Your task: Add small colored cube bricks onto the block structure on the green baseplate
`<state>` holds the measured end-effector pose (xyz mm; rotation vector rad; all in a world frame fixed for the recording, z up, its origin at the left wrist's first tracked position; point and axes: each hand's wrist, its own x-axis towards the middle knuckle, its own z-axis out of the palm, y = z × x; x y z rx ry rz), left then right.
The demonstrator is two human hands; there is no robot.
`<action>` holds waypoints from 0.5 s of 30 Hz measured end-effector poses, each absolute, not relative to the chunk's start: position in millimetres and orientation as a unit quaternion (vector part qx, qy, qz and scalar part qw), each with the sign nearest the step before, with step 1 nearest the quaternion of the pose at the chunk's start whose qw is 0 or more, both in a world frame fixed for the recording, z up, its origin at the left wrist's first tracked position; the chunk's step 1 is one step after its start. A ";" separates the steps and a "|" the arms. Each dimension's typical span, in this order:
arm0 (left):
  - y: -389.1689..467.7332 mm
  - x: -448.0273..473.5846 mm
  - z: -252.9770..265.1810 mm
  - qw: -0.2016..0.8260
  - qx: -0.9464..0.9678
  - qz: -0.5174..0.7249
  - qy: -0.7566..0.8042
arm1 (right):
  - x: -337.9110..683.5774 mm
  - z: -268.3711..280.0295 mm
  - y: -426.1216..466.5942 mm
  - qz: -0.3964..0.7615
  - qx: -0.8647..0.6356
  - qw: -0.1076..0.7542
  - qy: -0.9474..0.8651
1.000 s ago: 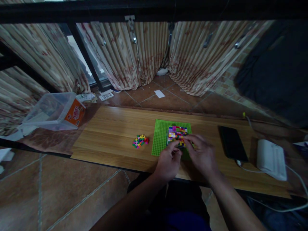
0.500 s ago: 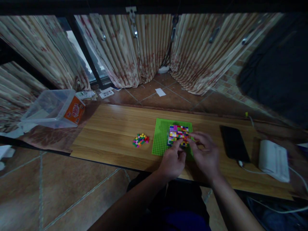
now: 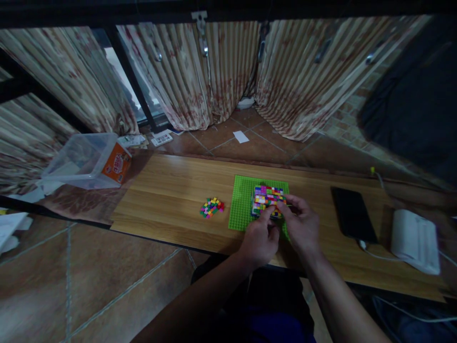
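Note:
A many-coloured block of building bricks (image 3: 267, 194) stands on the right half of a green studded baseplate (image 3: 240, 204). My left hand (image 3: 260, 239) is at its near side, its index finger on the block's front edge and the other fingers curled. From the right, my right hand (image 3: 303, 220) closes around the block's corner, thumb on the front and fingers along the right side. Whether a small single brick lies between the fingertips cannot be made out. Left of the baseplate lies a loose cluster of small coloured bricks (image 3: 212, 208).
The wooden table (image 3: 167, 190) also carries a black phone (image 3: 353, 214) with a cable and a white box-shaped device (image 3: 415, 241) on the right. Beyond its left end stands a clear plastic bin (image 3: 85, 162) with an orange label. Striped curtains (image 3: 228, 71) hang behind.
My right hand has moved slightly in, its fingers now closer around the block's right side. My left hand stays at the near edge. The whole view has shifted a little.

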<state>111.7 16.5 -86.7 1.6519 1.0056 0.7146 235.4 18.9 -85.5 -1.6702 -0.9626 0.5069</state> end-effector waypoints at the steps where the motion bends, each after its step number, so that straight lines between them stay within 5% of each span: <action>1: 16.4 111.9 -86.9 0.513 0.688 0.299 0.417 | 234.9 -86.0 18.3 0.213 -0.703 0.544 -0.405; 15: 13.8 107.3 -81.3 0.510 0.699 0.275 0.420 | 241.0 -98.8 21.0 0.226 -0.694 0.557 -0.395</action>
